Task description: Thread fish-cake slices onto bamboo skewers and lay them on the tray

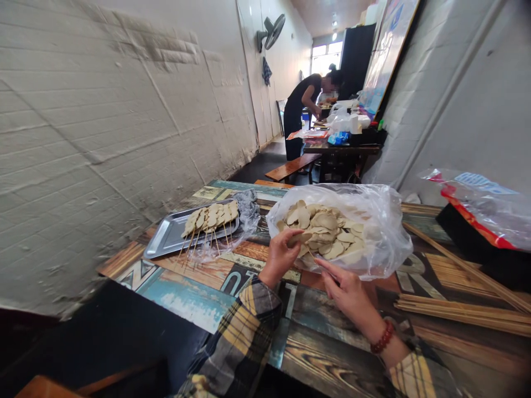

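Nearest to me are two sleeves in yellow, grey and black plaid (255,318), with a dark red beaded bracelet (382,336) at the right wrist. The right hand (344,290) has its fingers closed on a thin pale wooden stick (312,255), which points up toward the left hand (282,255); that one pinches a flat beige oval slice (300,238) between thumb and fingers. To the right, a bundle of long wooden sticks (460,312) lies on the patchwork-printed tabletop (182,296). Just beyond the hands, more such slices (326,224) lie heaped in an open clear plastic bag (385,237). At left, threaded slices (211,217) rest on a grey metal tray (169,235), their sticks jutting over its near edge. Farther off, a person in black (301,108) bends over a cluttered dark table (332,149), beside a brown wooden bench (292,167).
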Motion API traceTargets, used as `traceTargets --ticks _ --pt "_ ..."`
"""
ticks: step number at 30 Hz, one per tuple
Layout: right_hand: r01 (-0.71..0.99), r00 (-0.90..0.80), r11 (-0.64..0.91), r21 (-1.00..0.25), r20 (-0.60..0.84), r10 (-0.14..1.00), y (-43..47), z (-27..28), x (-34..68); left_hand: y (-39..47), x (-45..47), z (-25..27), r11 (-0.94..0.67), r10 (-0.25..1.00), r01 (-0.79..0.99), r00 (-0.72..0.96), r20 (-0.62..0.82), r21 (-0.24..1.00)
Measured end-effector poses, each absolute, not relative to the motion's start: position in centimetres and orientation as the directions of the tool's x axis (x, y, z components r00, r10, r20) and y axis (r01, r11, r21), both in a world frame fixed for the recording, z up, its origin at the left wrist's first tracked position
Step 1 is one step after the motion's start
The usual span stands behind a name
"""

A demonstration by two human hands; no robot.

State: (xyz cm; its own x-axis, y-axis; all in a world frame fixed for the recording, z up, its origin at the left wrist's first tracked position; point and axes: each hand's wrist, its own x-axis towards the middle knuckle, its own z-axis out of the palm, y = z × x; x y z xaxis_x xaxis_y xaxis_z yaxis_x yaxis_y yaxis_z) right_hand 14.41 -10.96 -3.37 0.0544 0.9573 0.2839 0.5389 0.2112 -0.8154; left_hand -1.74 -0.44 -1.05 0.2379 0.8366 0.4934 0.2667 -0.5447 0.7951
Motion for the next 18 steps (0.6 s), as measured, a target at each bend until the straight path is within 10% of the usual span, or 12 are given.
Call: traceTargets --ticks 18 --pt "0.556 0.037 0.186 -0.810 0.248 0.968 -10.90 -3.57 14.55 -1.09 -1.46 -0.41 -0.561 0.822 0.258 0.285 0.493 0.787"
